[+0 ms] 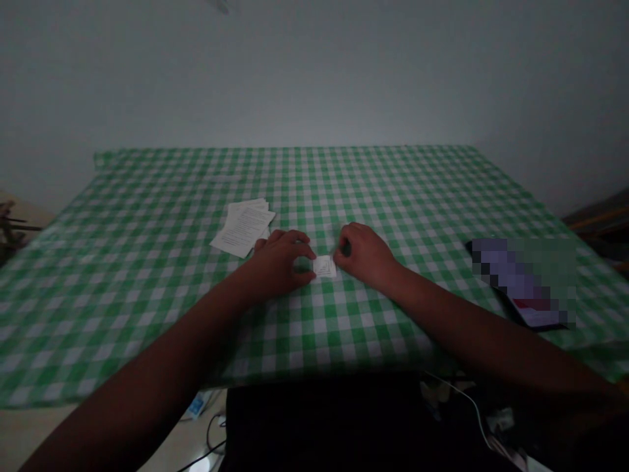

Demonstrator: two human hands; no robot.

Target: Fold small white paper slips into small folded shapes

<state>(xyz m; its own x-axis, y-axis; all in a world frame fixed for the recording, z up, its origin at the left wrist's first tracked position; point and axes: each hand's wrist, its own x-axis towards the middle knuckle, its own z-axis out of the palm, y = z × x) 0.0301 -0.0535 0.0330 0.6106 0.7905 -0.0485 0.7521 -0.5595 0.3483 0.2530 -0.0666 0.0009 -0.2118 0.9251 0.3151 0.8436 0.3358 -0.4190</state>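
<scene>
A small folded paper (325, 266) with printed lines lies on the checked tablecloth between my two hands. At its left side, the thumb and index finger of my left hand (281, 261) grip the upper and lower corners. My right hand (364, 254) is curled, its thumb and fingertips pinched at the paper's right edge. Beyond my left hand, a loose stack of printed paper sheets (243, 226) is fanned out on the cloth, its near corner close to my knuckles.
The green and white checked tablecloth (314, 190) covers the table up to a pale wall (314, 72). A dark tablet or phone (521, 288), partly blurred out, lies on the right, beyond my right forearm. Cables (474, 406) hang below the front edge.
</scene>
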